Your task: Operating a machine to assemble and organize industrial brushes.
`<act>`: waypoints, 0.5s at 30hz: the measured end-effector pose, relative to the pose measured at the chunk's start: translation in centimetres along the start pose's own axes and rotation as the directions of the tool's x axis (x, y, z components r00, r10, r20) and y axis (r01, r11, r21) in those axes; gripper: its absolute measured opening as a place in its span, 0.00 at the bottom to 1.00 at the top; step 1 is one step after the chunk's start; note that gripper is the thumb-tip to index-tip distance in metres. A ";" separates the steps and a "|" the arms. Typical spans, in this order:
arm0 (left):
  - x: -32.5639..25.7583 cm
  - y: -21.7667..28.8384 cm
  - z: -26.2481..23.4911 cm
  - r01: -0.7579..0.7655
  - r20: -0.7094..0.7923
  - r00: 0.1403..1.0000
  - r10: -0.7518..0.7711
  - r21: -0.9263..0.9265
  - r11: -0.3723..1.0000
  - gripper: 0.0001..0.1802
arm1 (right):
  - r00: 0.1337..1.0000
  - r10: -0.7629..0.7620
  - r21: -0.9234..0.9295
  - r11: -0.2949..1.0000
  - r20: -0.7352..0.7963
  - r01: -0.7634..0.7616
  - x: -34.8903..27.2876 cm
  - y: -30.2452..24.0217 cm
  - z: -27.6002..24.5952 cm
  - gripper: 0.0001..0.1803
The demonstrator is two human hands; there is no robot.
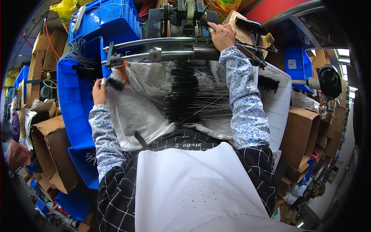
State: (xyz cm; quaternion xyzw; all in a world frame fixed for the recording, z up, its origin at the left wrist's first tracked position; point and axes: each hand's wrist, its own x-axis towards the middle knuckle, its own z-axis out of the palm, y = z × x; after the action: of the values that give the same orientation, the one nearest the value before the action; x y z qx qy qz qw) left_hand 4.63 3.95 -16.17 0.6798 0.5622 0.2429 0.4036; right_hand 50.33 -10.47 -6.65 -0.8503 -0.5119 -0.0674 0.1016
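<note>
My left hand [99, 92] is closed at the left, its fingertips on the pale end of a black bristle brush [115, 83] beside the blue bin. Farther up, my right hand [223, 37] pinches a small black brush with a white end [210, 29], up against the bench machine [181, 17] near its pale wheel [190, 9]. Between my arms, a pile of black brushes with long thin wire stems [181, 91] lies on a grey-white cloth [133, 112] over my lap. The stems point to the right, partly behind my right sleeve.
Two metal rods [154, 56] cross in front of the machine. A blue bin [75, 108] on the left holds more wire brushes [81, 52]. On the right, a white bin [282, 89] has brushes at its edge. Cardboard boxes [50, 143] stand around, and a blue crate [108, 23] sits behind.
</note>
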 end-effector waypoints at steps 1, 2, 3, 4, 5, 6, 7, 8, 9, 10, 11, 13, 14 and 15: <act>0.3 0.2 0.3 -0.064 0.027 0.998 0.062 0.078 0.995 0.12 | 1.000 -0.015 -0.036 0.999 -0.008 0.014 0.1 0.3 0.1 0.16; 0.3 0.4 0.4 -0.052 -0.038 0.998 0.053 0.027 0.998 0.12 | 1.000 -0.011 -0.037 0.999 -0.008 0.011 0.5 0.4 0.4 0.16; 0.3 0.7 0.5 -0.043 -0.103 0.994 0.040 -0.026 0.999 0.12 | 0.999 -0.037 -0.095 0.995 -0.023 0.035 0.9 0.4 0.7 0.18; -0.1 2.0 0.4 -0.031 -0.185 0.983 0.018 -0.065 0.997 0.13 | 0.997 -0.063 -0.153 0.987 -0.035 0.057 1.3 0.5 1.1 0.20; 0.1 2.4 0.8 -0.087 -0.268 0.961 0.069 -0.055 0.995 0.14 | 0.998 -0.057 -0.156 0.986 -0.035 0.051 1.5 0.8 1.7 0.20; 0.3 2.4 1.0 -0.097 -0.195 0.976 0.100 0.025 0.995 0.15 | 0.996 -0.062 -0.129 0.990 -0.063 0.054 1.6 1.1 2.3 0.22; 0.3 2.6 0.9 -0.108 -0.128 0.984 0.121 0.106 0.989 0.16 | 0.993 -0.075 -0.098 0.993 -0.090 0.066 1.8 1.0 2.5 0.24; 0.1 2.9 1.3 -0.089 -0.097 0.990 0.099 0.104 0.991 0.16 | 0.998 -0.065 -0.068 0.996 -0.012 0.064 1.8 1.4 2.3 0.23; 0.0 3.2 1.8 -0.071 -0.065 0.995 0.078 0.103 0.992 0.17 | 0.998 -0.063 -0.071 0.996 -0.013 0.062 1.5 1.9 2.2 0.23; -0.1 3.0 1.6 -0.037 -0.060 0.997 0.042 0.090 0.995 0.17 | 0.998 -0.028 -0.104 0.994 -0.061 0.022 0.9 1.6 1.7 0.24; -0.1 2.9 1.7 -0.038 -0.059 0.997 0.043 0.087 0.995 0.17 | 0.994 0.013 -0.141 0.990 -0.110 -0.029 0.3 1.8 1.0 0.25; 0.0 2.6 1.7 -0.013 -0.054 0.998 0.018 0.090 0.996 0.16 | 0.980 0.169 -0.157 0.970 -0.108 -0.185 -0.7 2.4 0.0 0.29; 0.4 1.9 1.8 -0.052 -0.068 0.996 0.055 0.050 0.997 0.15 | 0.975 0.205 -0.076 0.974 -0.083 -0.212 -1.0 2.5 0.1 0.27; 0.6 1.5 1.8 -0.048 -0.073 0.996 0.051 0.049 0.998 0.15 | 0.970 0.237 0.007 0.971 -0.054 -0.237 -1.2 2.5 0.4 0.25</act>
State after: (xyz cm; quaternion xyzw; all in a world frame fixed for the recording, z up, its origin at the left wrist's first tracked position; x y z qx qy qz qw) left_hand 7.05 3.92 -16.06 0.6934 0.5652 0.2645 0.3603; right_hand 51.96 -12.50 -7.57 -0.9032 -0.4037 -0.0778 0.1229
